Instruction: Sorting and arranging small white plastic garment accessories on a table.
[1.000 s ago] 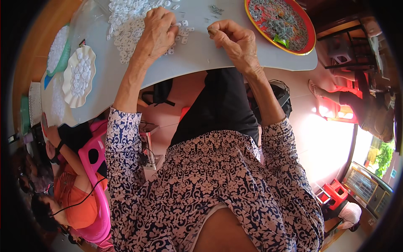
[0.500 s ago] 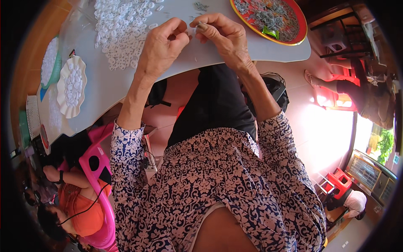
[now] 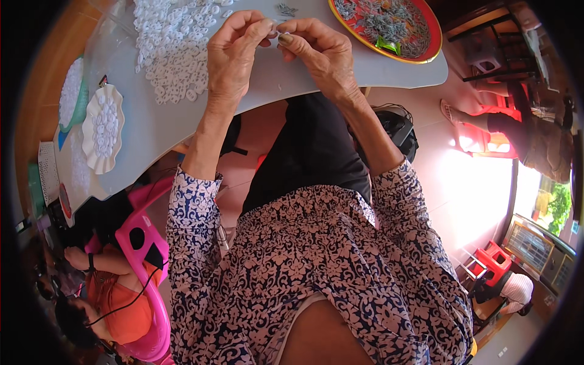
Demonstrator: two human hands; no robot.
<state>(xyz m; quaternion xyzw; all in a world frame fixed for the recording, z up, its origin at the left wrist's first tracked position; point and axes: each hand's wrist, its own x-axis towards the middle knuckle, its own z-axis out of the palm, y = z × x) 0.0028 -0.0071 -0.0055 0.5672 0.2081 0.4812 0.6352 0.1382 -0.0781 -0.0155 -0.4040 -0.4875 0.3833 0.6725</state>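
Observation:
Over the grey-white table (image 3: pixel 304 82), my two hands meet fingertip to fingertip. My left hand (image 3: pixel 234 55) is closed in a pinch of thumb and fingers; what it grips is hidden. My right hand (image 3: pixel 321 58) pinches a small white piece (image 3: pixel 277 33), whose shape is mostly covered by the fingers. Left of my hands spreads a heap of small white oval plastic pieces (image 3: pixel 173 42), with holes in some. Beyond my fingertips lies a little pile of grey metal bits (image 3: pixel 286 10). A red tray (image 3: pixel 433 36) with a yellow rim, to the right, holds many more grey bits and a green packet (image 3: pixel 388 45).
A wavy-edged cream dish (image 3: pixel 92 159) of white pieces stands at the table's left, beside a green container (image 3: pixel 80 100) of white bits. A person in orange (image 3: pixel 125 307) sits on a pink chair (image 3: pixel 159 328) at lower left. Other people and red stools (image 3: pixel 494 258) are at right.
My left hand has come toward the right hand, its fingers straightening into a pinch, and the fingertips now meet. The right hand has stayed almost in place.

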